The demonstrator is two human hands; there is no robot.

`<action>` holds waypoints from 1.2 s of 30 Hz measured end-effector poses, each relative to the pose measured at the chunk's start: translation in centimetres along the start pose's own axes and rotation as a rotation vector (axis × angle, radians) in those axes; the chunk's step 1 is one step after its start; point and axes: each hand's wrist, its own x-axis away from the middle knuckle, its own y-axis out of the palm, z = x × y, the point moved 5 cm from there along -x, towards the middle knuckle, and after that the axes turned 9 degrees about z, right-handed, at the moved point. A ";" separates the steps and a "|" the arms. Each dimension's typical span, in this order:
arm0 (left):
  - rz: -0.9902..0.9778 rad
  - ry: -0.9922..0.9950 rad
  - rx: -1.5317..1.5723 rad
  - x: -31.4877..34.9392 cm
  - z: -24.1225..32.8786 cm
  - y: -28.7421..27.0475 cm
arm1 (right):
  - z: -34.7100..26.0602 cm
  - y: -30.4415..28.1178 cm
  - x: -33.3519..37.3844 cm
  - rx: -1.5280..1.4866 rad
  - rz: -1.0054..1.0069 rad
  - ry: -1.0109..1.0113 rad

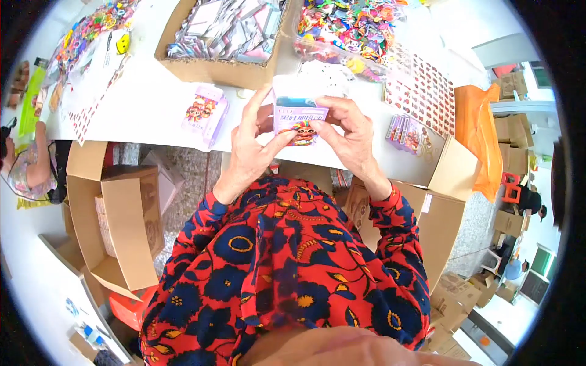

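holding purple packet (pixel 300 117), filled carton (pixel 213 74) beyond, purple stack (pixel 204 116) left

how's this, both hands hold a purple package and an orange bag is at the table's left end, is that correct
No: the head view shows the orange bag at the right end of the table. The left hand and right hand do hold the purple package.

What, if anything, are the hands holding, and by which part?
A small, lilac, cartoon-printed rectangular pack: the left hand holds it by its left side, the right hand by its right side.
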 end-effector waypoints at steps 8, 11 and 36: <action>-0.033 0.215 -0.101 -0.7 0.8 0.0 | -0.5 -0.3 0.0 0.028 -0.050 0.031; -0.059 0.093 -0.013 -0.4 0.2 -0.3 | 0.0 -0.5 -0.1 -0.009 -0.080 0.050; -0.073 0.026 -0.100 0.2 1.3 -1.2 | 0.7 0.7 0.2 -0.215 -0.238 0.155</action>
